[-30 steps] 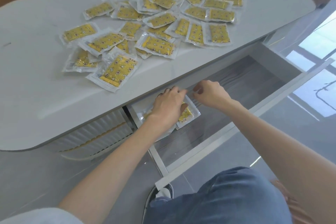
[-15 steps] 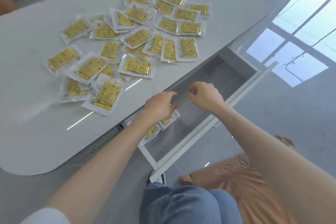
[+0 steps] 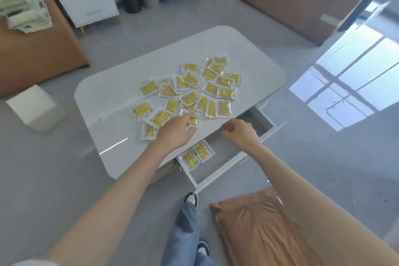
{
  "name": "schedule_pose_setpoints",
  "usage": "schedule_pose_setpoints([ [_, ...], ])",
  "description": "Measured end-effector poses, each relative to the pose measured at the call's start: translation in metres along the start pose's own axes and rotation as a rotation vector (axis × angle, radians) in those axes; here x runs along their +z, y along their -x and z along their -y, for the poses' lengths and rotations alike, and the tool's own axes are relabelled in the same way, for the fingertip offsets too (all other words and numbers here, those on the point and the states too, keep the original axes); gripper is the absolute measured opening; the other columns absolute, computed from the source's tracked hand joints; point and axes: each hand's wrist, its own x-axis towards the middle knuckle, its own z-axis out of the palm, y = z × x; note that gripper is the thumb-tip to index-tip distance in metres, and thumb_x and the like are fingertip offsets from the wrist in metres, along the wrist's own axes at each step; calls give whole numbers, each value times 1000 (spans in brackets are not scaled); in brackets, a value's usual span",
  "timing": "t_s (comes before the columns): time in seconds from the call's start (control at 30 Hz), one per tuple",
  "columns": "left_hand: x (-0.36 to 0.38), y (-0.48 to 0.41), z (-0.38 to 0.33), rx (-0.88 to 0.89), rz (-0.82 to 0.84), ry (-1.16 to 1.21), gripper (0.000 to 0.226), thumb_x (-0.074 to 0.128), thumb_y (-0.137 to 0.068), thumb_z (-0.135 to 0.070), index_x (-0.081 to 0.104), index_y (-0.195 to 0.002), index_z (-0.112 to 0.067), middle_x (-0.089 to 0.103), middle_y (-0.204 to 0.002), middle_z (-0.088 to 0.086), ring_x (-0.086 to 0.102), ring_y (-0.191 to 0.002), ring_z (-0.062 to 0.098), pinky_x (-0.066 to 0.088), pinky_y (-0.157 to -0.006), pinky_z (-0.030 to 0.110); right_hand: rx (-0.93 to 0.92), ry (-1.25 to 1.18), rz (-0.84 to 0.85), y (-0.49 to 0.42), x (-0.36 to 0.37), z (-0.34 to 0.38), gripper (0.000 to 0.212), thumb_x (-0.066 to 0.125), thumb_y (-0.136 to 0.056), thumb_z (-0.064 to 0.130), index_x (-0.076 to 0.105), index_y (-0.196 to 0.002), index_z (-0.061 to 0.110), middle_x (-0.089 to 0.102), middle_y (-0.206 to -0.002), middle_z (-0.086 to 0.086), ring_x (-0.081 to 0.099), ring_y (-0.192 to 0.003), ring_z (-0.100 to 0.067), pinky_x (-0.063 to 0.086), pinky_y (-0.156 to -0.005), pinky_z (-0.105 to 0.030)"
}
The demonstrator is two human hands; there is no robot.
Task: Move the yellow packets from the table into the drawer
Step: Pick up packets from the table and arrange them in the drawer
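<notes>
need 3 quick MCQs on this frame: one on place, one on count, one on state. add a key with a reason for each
1. Where in the drawer do the stored packets lie?
A. at its left end
B. at its right end
C. in the middle

2. How many packets show in the drawer?
A. one
B. two
C. five

3. The drawer is:
A. pushed shut
B. pulled open
C. lifted out onto the floor

Key:
1 A, the stored packets sit at the left end, close to the drawer's side wall.
2 B, two yellow packets lie side by side there.
3 B, the drawer stands out from under the table, so its inside is in view.
</notes>
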Motion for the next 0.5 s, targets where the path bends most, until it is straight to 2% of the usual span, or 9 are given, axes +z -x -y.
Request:
schedule_pose_setpoints([
  [0.27, -93, 103, 30, -6, -129, 35, 43, 46, -97, -34, 42, -139, -25, 55, -131, 0, 53, -118, 21, 45, -95, 38, -215, -52, -42, 81, -11, 106, 25, 53, -92, 25, 59, -116, 22, 63, -108, 5, 51, -62, -6, 43, -60, -24],
  [0.33, -108, 115, 51, -14, -144, 27, 41, 47, -96, -36, 45, -136, -26, 55, -131, -1, 54, -116, 20, 45, -96, 40, -253, -65, -44, 90, -4, 129, 26, 53, -93, 25, 59, -117, 20, 63, -108, 5, 53, -66, -7, 43, -61, -23],
  [0.5, -146, 127, 121, 16, -207, 6, 39, 47, -95, -37, 46, -134, -30, 56, -128, -6, 54, -115, 17, 43, -89, 34, -270, -132, -89, 91, 36, 194, 26, 53, -92, 23, 60, -117, 23, 64, -109, 6, 62, -82, -19, 48, -67, -28],
])
